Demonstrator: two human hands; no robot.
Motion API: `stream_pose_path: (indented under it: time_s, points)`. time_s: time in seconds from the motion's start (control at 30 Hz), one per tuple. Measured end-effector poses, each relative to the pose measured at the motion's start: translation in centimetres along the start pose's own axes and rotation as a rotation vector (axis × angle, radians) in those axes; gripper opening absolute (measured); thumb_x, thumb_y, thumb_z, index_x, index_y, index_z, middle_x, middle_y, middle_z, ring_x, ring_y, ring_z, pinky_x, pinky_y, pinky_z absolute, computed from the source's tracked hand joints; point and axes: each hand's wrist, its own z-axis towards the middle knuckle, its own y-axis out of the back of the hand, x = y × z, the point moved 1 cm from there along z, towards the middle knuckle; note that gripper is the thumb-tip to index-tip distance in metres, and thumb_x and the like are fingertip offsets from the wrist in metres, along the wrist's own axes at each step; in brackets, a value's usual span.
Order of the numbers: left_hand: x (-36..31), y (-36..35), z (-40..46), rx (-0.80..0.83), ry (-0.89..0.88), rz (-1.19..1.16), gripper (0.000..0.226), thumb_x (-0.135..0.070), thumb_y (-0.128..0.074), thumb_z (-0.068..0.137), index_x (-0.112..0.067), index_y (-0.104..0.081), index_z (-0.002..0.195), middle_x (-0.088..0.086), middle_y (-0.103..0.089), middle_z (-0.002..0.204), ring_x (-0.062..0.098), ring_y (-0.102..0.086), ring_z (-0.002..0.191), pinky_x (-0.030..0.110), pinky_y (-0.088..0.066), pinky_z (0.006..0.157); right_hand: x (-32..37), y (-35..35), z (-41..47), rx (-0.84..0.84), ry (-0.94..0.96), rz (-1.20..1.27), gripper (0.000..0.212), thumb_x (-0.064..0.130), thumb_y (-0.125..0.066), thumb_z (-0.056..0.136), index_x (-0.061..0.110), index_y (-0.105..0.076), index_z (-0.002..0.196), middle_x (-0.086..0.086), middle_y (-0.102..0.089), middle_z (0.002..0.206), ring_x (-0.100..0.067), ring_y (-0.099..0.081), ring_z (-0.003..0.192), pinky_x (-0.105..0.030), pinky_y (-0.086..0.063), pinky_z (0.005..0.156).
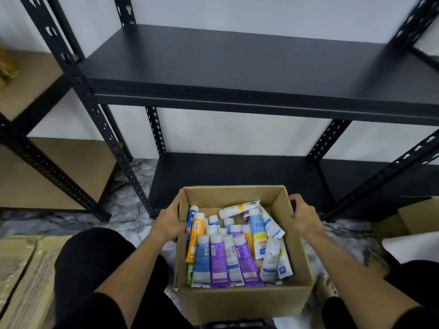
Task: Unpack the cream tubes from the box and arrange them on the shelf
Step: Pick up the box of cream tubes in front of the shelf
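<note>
Your left hand grasps the box's left wall; tubes fill it, none unpacked. Your right hand seems curled over the right rim. Next: free one hand, lift a tube to the shelf.

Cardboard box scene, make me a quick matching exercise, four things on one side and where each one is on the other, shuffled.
Things:
1. cream tubes
2. left hand
3. right hand
4. black shelf

Places:
A. on the box's right wall
B. above and behind the box
C. inside the cardboard box
D. on the box's left wall

Pairs: 1-C, 2-D, 3-A, 4-B
</note>
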Motion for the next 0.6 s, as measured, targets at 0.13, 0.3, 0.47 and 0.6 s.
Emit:
stream_pose_path:
  time_s: [0.13,0.3,0.47,0.6]
  points:
    - [2.1,0.0,0.4,0.018,0.013,0.017,0.112,-0.056,-0.072,0.062,-0.063,0.003,0.145,-0.008,-0.07,0.113,0.016,-0.067,0.103,0.04,-0.056,0.09,0.5,-1.3,-0.1,0.019,0.014,0.04,0.032,0.033,-0.066,0.087,0.034,-0.043,0.109,0.0,-0.064,0.076,-0.019,-0.063,0.073,-0.037,-0.054,0.067]
    - [3.0,-0.6,0.2,0.034,0.038,0.003,0.107,-0.049,-0.074,0.068,-0.075,0.006,0.135,-0.008,-0.07,0.103,0.018,-0.068,0.095,0.045,-0.058,0.08,0.3,-2.7,-0.5,0.019,0.005,0.039,0.033,0.031,-0.067,0.086,0.031,-0.046,0.111,0.002,-0.067,0.084,-0.019,-0.064,0.076,-0.039,-0.056,0.071]
    - [4.4,-2.5,0.0,0.072,0.083,0.107,0.112,-0.042,-0.073,0.077,-0.062,0.016,0.143,0.004,-0.062,0.125,0.023,-0.064,0.103,0.04,-0.055,0.087,-1.2,-4.8,-1.7,0.056,-0.021,0.095,0.036,0.031,-0.069,0.086,0.035,-0.047,0.114,0.003,-0.065,0.085,-0.018,-0.061,0.078,-0.033,-0.05,0.071]
    - [4.6,-3.4,0.3,0.03,0.103,0.168,0.098,-0.036,-0.062,0.088,-0.047,0.012,0.151,0.012,-0.058,0.133,0.025,-0.061,0.111,0.029,-0.048,0.085,-2.4,-5.8,-1.9,0.035,-0.051,0.131,0.036,0.048,-0.065,0.078,0.052,-0.039,0.102,0.003,-0.066,0.088,-0.022,-0.063,0.083,-0.039,-0.053,0.076]
